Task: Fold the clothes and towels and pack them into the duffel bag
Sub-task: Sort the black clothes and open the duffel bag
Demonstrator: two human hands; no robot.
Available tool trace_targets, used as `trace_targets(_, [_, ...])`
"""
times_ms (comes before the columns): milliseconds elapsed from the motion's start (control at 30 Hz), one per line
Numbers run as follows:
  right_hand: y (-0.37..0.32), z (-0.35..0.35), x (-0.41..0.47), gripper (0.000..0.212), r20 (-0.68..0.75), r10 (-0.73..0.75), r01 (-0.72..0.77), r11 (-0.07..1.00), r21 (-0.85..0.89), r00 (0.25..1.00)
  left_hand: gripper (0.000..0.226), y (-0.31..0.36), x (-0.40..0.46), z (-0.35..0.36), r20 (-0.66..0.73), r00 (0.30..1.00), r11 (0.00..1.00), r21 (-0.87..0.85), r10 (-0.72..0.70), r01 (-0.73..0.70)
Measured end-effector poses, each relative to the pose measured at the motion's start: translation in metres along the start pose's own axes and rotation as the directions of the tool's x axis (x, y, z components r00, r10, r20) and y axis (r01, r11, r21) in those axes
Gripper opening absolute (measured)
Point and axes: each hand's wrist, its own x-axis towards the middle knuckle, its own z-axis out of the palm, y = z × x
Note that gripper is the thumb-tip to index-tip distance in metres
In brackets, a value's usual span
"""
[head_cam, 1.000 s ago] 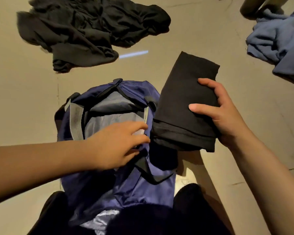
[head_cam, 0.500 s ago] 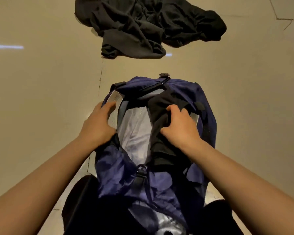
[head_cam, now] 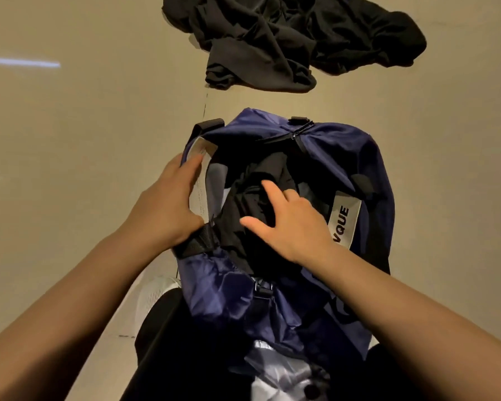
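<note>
A navy duffel bag (head_cam: 368, 157) lies open on the floor in front of me, its mouth facing up. A folded black garment (head_cam: 261, 180) sits inside the opening. My right hand (head_cam: 289, 224) rests on top of that garment with fingers spread and relaxed. My left hand (head_cam: 168, 204) grips the bag's left rim by its grey strap, holding the opening wide. A crumpled pile of black clothes (head_cam: 287, 41) lies on the floor beyond the bag.
The beige tiled floor (head_cam: 70, 140) stretches to the left and right of the bag. My legs in dark trousers and a white shoe (head_cam: 154, 293) sit under the bag's near end. A grey strap with lettering (head_cam: 344, 221) lies on the bag's right rim.
The black garment went from beside the bag into its opening. My right hand has loosened from gripping it to resting on it. My left hand shifted to the left rim.
</note>
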Motion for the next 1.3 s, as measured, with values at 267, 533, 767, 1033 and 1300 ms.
trace_targets(267, [0.023,-0.023,-0.014,0.083,-0.139,0.15,-0.1,0.944,0.316,0.979,0.102,0.005,0.006,-0.005,0.067,0.998,0.997,-0.075,-0.004,0.009])
trace_targets(533, [0.022,-0.049,-0.058,0.058,-0.371,-0.149,0.097,0.983,-0.155,0.916,0.104,0.012,-0.005,-0.006,0.143,0.989,0.975,-0.216,-0.028,0.059])
trace_targets(767, [-0.002,0.011,0.052,0.072,0.199,-0.026,0.043,0.996,-0.079,0.98,0.104,0.01,0.001,-0.013,0.166,0.984,0.986,-0.144,-0.06,0.084])
trace_targets(1033, [-0.001,0.038,0.054,0.075,0.268,-0.11,0.161,0.971,-0.176,0.957,0.104,0.0,0.006,-0.021,0.295,0.949,0.928,-0.311,-0.113,0.207])
trace_targets(1300, [-0.015,0.025,0.068,0.058,0.139,-0.027,0.06,0.97,-0.237,0.99,0.105,-0.011,0.004,-0.025,0.328,0.933,0.895,-0.359,-0.145,0.265])
